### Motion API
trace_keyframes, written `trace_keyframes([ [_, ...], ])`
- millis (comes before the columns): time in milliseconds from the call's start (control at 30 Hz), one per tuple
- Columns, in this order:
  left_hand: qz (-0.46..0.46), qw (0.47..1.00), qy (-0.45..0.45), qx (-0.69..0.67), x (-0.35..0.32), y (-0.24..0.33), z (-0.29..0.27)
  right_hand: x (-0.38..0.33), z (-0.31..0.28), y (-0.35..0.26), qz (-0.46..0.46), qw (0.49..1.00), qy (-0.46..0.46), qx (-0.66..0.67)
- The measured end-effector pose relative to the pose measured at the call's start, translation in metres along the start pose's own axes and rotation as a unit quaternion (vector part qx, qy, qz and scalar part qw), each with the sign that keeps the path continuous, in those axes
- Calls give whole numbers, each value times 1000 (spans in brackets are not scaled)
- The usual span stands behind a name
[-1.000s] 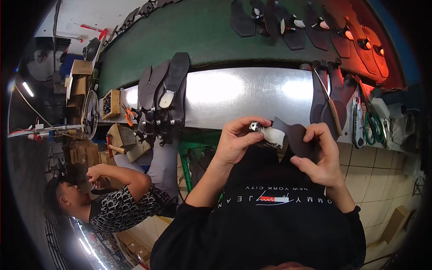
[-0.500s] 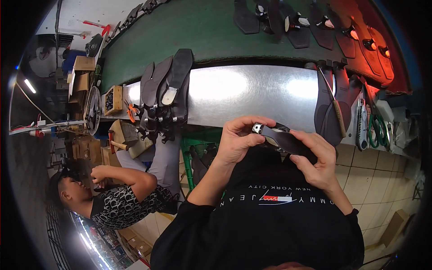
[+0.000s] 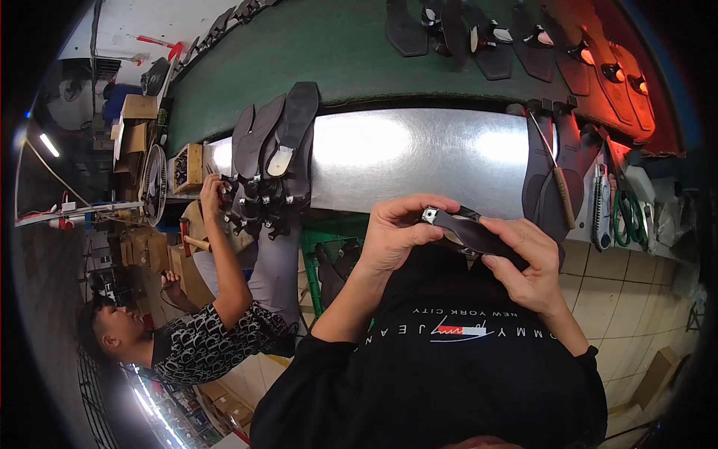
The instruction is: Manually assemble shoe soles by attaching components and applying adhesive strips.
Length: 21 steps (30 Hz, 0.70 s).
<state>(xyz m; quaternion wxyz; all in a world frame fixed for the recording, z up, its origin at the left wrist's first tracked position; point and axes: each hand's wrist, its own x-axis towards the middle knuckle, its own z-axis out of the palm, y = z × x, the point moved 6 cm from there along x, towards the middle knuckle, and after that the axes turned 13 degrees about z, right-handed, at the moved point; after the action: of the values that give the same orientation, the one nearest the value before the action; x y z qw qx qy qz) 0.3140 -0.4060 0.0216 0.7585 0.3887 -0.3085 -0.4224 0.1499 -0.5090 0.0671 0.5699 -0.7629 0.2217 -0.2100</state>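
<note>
Head view, dark brown curved shoe sole (image 3: 474, 235): held up between both hands, edge largely toward the camera, in front of the torso and just short of the metal shelf.
Shiny silver end piece (image 3: 429, 215): at the sole's left end, beside the left fingertips.
Left hand (image 3: 402, 233): clamped on the sole's silver-tipped end, thumb and fingers pinched around it.
Right hand (image 3: 528, 253): clamped on the sole's other end, with fingers along the upper edge and thumb beneath.
Black printed top (image 3: 441, 382): behind and below the sole, worn by the person.
Brushed silver metal shelf (image 3: 374, 168): beyond the hands, bright with reflections.
Heaped dark soles with silver-tipped heels (image 3: 258, 146): on the shelf's left part, overlapping.
Thin metal tool with brown wooden handle (image 3: 562, 196): lying across more dark soles at the right.
Grey box cutter (image 3: 600, 209) and green-handled scissors (image 3: 628, 213): side by side, farther right.
Green worktop (image 3: 351, 71): past the shelf, bearing a row of dark soles (image 3: 493, 60), partly lit red.
Co-worker's hand (image 3: 212, 196): at the heap's left edge, contact unclear.
Green plastic crate (image 3: 308, 280): below the shelf, left of the left forearm.
</note>
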Motion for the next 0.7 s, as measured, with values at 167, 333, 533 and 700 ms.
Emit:
trace_keyframes([
  [167, -11, 1000, -10, 23, 0, 1, 2, 1, 0, -4, -7, 999, -4, -33],
  [333, 60, 990, -69, 104, 2, 9, 7, 3, -2, -9, -41, 998, 17, -48],
  [533, 95, 975, -132, 148, 2, 12, 15, 3, -4, -13, -55, 995, 15, -84],
  [700, 81, 973, -147, 160, 0, 9, 16, -1, -3, -19, -64, 985, 18, -160],
])
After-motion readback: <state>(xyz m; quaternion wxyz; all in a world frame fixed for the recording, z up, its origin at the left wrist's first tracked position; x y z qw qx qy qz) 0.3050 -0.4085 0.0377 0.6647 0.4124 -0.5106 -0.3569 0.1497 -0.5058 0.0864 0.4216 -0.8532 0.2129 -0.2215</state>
